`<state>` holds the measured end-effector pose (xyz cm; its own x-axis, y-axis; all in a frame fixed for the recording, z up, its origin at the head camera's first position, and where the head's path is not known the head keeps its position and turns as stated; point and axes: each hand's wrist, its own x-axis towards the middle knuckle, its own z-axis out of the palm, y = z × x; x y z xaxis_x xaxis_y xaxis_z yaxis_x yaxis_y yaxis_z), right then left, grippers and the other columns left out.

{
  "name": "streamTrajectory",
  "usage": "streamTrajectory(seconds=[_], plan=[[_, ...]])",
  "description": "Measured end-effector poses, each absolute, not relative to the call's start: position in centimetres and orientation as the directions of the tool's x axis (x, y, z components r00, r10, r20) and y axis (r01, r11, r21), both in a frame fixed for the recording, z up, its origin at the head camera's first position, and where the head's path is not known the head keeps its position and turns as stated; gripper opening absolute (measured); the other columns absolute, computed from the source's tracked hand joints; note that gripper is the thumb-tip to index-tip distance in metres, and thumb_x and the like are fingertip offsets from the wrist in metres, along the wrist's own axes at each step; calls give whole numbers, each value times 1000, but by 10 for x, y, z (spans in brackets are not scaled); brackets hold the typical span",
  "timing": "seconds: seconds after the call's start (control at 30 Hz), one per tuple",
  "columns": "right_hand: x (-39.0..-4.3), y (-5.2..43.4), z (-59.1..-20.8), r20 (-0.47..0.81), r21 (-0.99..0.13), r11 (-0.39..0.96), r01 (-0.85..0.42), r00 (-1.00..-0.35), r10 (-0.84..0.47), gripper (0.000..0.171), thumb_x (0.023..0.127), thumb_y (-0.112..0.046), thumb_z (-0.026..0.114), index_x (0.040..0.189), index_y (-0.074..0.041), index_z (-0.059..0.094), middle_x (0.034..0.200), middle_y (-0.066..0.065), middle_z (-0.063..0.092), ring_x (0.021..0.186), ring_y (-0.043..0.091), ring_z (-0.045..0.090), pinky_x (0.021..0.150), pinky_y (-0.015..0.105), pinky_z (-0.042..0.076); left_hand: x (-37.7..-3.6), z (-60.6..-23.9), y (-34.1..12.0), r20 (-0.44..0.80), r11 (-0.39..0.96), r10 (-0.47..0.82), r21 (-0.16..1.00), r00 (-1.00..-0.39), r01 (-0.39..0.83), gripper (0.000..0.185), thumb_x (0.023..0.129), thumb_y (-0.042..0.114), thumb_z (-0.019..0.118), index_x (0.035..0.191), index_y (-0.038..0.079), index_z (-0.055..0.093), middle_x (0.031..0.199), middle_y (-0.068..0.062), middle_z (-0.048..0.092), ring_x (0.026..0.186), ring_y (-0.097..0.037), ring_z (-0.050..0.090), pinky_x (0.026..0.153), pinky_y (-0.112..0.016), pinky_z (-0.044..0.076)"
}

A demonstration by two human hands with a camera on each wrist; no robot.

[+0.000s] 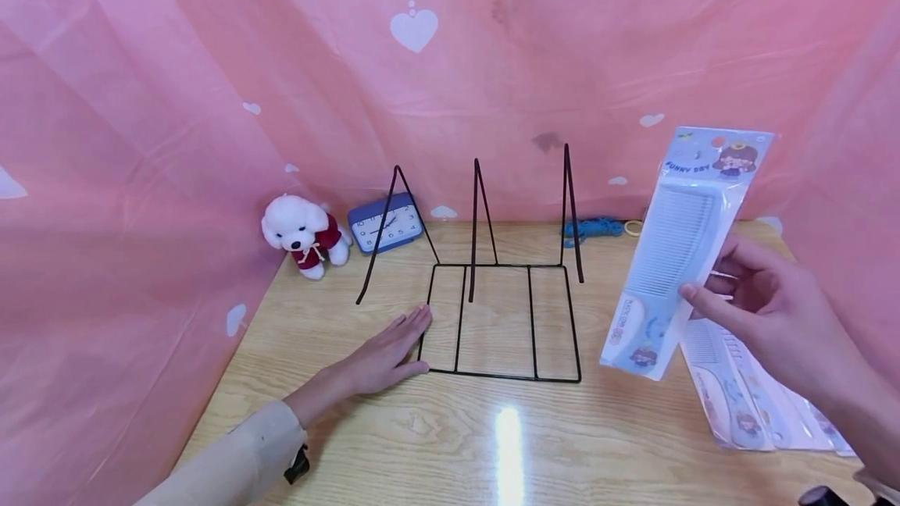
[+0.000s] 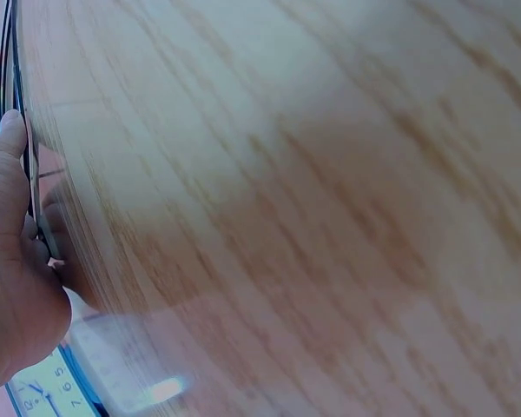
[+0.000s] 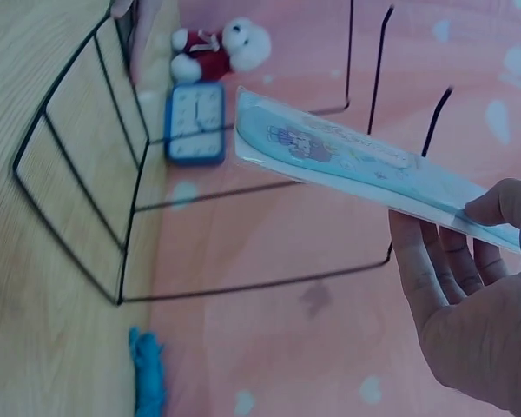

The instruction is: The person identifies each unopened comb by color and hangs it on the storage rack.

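From the head view I see my left hand (image 1: 383,354) lying flat, fingers straight, on the table (image 1: 422,443), fingertips touching the left edge of the wire rack (image 1: 501,322). My right hand (image 1: 769,311) pinches a packaged comb (image 1: 678,248), held up right of the rack above more combs (image 1: 745,397). A toy dog (image 1: 304,234) and clock (image 1: 387,223) stand behind.

Left wrist: fingers (image 2: 13,139) press against the rack wire (image 2: 22,130).

Right wrist: fingers (image 3: 438,261) curl under the comb (image 3: 365,156), thumb on top
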<state>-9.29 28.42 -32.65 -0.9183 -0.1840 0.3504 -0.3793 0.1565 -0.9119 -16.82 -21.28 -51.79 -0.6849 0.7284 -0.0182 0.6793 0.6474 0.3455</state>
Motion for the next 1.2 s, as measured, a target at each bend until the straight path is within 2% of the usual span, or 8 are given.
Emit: streamTrajectory(seconds=[0.17, 0.27, 0.4, 0.6, 0.77, 1.03, 1.2], plan=[[-81, 271, -321, 400, -863, 226, -451, -885, -239, 59, 88, 29, 64, 140, 1, 63, 114, 5, 79, 94, 12, 78, 76, 21, 62, -169, -518, -213, -24, 650, 726, 351, -687, 674, 86, 111, 46, 53, 169, 1, 10, 177, -17, 6, 163, -29, 8, 131, -46, 15], [-78, 261, -323, 454, -851, 135, -508, -839, -299, 59, 84, 33, 62, 137, 9, 61, 114, 9, 78, 94, 14, 78, 77, 24, 63, -169, -518, -213, -35, 654, 723, 357, -690, 667, 86, 111, 46, 53, 169, 1, 9, 177, -16, 4, 163, -28, 7, 131, -45, 13], [-73, 247, -329, 486, -845, 38, -534, -794, -365, 60, 82, 36, 61, 137, 12, 59, 117, 12, 76, 99, 16, 77, 80, 28, 64, -169, -516, -213, -50, 660, 718, 365, -694, 657, 86, 111, 47, 53, 170, 2, 8, 177, -15, 3, 163, -27, 5, 131, -44, 12], [-61, 229, -335, 445, -840, 108, -532, -789, -425, 60, 83, 32, 65, 137, 5, 61, 114, 10, 75, 98, 15, 76, 77, 31, 65, -167, -513, -212, -32, 647, 726, 370, -686, 667, 86, 111, 45, 55, 169, 0, 10, 177, -18, 6, 163, -29, 8, 131, -46, 13], [-57, 222, -351, 430, -848, 81, -523, -769, -473, 58, 85, 31, 65, 136, 3, 62, 112, 10, 75, 99, 15, 75, 73, 32, 65, -168, -516, -211, -26, 644, 726, 375, -687, 667, 87, 111, 44, 55, 169, -1, 10, 177, -18, 6, 163, -30, 8, 131, -46, 13], [-48, 220, -370, 268, -894, 191, -406, -825, -497, 42, 95, 15, 69, 130, -8, 66, 109, 4, 74, 101, 16, 75, 75, 31, 64, -171, -519, -210, -23, 642, 726, 383, -687, 665, 87, 111, 47, 54, 170, 2, 9, 177, -16, 6, 163, -27, 7, 131, -46, 13], [-49, 216, -378, 230, -916, 174, -363, -826, -514, 40, 97, 11, 68, 134, -5, 64, 115, 5, 75, 106, 16, 75, 77, 31, 64, -170, -517, -213, -33, 646, 723, 388, -690, 658, 88, 111, 47, 54, 170, 1, 8, 177, -17, 7, 163, -27, 7, 131, -46, 13]])
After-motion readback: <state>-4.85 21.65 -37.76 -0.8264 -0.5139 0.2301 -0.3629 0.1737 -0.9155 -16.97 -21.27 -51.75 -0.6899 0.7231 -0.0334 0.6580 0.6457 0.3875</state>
